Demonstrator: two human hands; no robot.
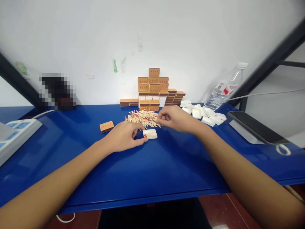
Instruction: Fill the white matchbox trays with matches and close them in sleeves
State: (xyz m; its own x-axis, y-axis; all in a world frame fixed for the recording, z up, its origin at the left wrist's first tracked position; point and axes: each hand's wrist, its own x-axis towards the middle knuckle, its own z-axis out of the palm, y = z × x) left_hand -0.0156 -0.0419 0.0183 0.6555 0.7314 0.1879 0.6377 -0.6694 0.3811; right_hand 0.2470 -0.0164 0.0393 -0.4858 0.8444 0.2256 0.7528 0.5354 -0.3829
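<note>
My left hand [128, 135] grips the left end of a small white matchbox tray [152, 134] between thumb and fingers. Some red-tipped matches lie inside that tray, their heads to the left. Just behind and to the right, my right hand [172, 118] pinches a match [159, 119] at the edge of a loose pile of matches [143, 117]. Left of my left hand, a brown matchbox cover [106, 126] with red lettering lies flat on the blue table; whether it holds a tray is hidden.
Stacked matchboxes [153, 87] stand against the wall behind the pile. Several white trays [205, 113] are heaped at right, before a tilted water bottle [222, 90]. A phone [257, 127] rests on a white box at far right. A power strip [20, 133] sits at far left.
</note>
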